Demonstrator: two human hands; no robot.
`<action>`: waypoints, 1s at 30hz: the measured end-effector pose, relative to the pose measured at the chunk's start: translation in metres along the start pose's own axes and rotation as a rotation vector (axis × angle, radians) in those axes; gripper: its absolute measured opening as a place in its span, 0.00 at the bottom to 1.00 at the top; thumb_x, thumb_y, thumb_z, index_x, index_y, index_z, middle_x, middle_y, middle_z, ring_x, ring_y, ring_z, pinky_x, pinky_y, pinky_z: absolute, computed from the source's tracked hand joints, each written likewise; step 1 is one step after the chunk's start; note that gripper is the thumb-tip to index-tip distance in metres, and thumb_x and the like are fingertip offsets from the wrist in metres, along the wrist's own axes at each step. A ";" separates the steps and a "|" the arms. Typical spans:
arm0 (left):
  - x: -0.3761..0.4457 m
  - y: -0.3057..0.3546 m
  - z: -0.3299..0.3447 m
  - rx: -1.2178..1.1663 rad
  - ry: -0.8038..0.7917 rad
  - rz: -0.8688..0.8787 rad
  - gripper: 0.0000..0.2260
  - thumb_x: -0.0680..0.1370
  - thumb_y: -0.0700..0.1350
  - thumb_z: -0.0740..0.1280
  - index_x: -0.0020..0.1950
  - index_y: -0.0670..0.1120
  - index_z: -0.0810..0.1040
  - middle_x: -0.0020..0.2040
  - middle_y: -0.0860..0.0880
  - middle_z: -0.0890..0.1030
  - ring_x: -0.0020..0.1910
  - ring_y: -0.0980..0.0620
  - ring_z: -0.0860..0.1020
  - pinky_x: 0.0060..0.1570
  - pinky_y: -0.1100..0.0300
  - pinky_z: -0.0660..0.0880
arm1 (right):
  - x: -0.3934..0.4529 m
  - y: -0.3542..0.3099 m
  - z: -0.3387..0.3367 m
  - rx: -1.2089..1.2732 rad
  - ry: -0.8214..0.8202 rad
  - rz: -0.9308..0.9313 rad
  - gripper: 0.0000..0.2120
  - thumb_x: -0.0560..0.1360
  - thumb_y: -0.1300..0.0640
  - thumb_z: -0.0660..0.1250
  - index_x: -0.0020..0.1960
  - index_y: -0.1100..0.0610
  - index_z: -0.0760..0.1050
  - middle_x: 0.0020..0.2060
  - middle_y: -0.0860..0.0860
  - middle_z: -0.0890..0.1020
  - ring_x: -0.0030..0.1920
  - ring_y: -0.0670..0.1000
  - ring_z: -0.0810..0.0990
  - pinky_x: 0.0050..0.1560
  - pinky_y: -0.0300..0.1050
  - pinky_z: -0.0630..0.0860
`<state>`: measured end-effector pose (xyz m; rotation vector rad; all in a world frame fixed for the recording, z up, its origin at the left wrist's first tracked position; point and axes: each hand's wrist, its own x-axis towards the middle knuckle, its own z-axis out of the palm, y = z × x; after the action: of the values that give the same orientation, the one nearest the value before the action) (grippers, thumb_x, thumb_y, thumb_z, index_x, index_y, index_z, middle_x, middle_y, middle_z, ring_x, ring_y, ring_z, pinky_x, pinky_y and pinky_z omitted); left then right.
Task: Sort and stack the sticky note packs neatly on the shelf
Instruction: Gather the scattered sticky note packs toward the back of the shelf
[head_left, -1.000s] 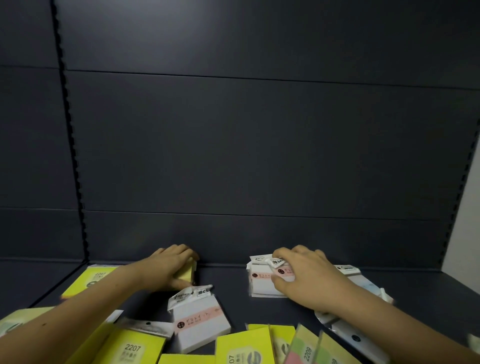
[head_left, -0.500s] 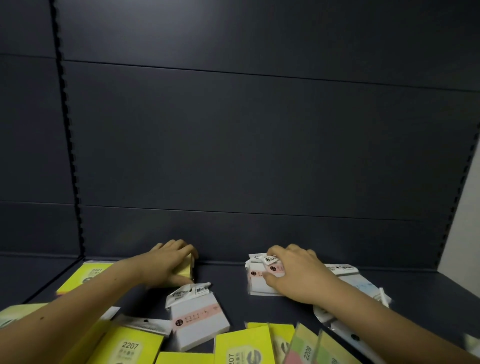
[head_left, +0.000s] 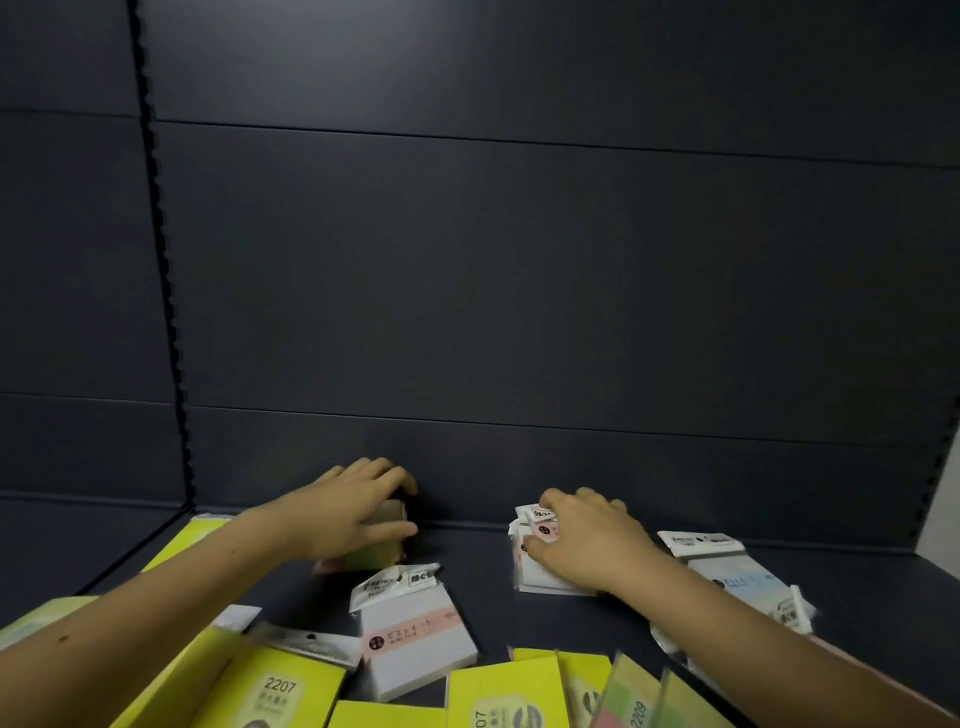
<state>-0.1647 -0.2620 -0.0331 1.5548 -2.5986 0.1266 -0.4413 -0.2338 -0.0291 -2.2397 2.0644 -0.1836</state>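
Yellow dominates the near edge of the dark shelf (head_left: 519, 566): at least four flat, glossy yellow packs (head_left: 270, 691), two printed 2207, plus two overlapping pastel green-and-pink packs (head_left: 631, 701) marked 2209. Another yellow pack (head_left: 182, 540) lies at the left behind the left forearm. Three white block-shaped packs show: one with a pink band (head_left: 415, 634) lying free in the middle, one with a pale blue band (head_left: 737, 582) at the right, and one pink-banded pack (head_left: 535, 561) under the right hand (head_left: 587, 545), whose curled fingers and thumb grip it. Near the back wall, the left hand (head_left: 358, 514) curls round a small thick block (head_left: 374, 556), blurred, yellowish-green with a pink edge. Crinkled plastic header tabs top the white packs.
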 end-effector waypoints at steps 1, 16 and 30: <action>-0.001 0.002 -0.001 0.015 0.021 0.004 0.33 0.69 0.73 0.45 0.67 0.58 0.64 0.65 0.56 0.67 0.63 0.56 0.66 0.66 0.55 0.64 | 0.001 -0.002 0.001 -0.017 -0.001 0.005 0.26 0.75 0.37 0.59 0.68 0.47 0.66 0.65 0.54 0.70 0.64 0.62 0.69 0.58 0.52 0.70; -0.027 0.009 -0.008 0.066 0.110 -0.047 0.26 0.74 0.68 0.45 0.64 0.57 0.66 0.63 0.55 0.68 0.60 0.54 0.66 0.60 0.56 0.65 | 0.017 -0.013 0.030 -0.286 0.095 0.014 0.28 0.77 0.34 0.49 0.71 0.48 0.61 0.65 0.58 0.66 0.59 0.65 0.70 0.50 0.52 0.75; -0.114 0.038 -0.032 0.072 0.120 -0.241 0.22 0.76 0.66 0.50 0.65 0.58 0.66 0.63 0.56 0.67 0.59 0.56 0.65 0.61 0.56 0.65 | 0.003 -0.011 0.001 -0.350 0.155 -0.066 0.33 0.77 0.32 0.42 0.71 0.52 0.65 0.63 0.58 0.73 0.58 0.61 0.76 0.52 0.52 0.76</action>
<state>-0.1427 -0.1408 -0.0176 1.8100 -2.3198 0.2844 -0.4305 -0.2360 -0.0284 -2.5699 2.2530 0.0022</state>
